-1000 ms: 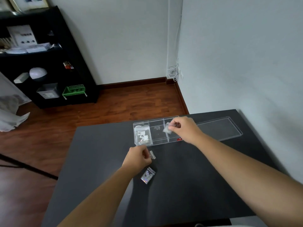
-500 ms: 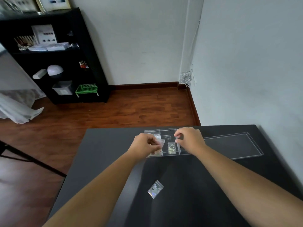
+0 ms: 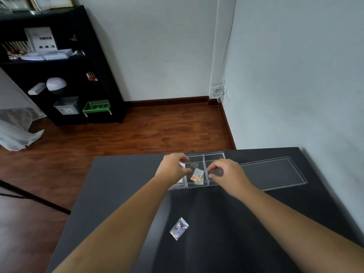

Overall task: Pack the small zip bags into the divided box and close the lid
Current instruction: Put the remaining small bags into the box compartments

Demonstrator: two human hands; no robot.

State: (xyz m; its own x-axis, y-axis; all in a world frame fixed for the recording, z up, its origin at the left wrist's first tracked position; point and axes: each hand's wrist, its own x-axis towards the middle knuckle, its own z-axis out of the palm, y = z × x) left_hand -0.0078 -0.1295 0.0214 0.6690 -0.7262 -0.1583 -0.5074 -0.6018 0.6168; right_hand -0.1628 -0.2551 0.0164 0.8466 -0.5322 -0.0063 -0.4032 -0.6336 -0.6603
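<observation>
Over the far edge of the black table (image 3: 256, 223), both hands hover above the clear divided box (image 3: 214, 154); left hand (image 3: 173, 167) pinches a bag, right hand (image 3: 226, 172) fingers sit loosely apart, empty. Best drop it flat in its compartment, then grab the holographic zip bag (image 3: 178, 229).

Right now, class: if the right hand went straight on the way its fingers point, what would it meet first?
The right hand points left across the divided box. It would likely meet the clear divider first, then the zip bag in the middle compartment. Depth is unclear; it might pass above both.
</observation>
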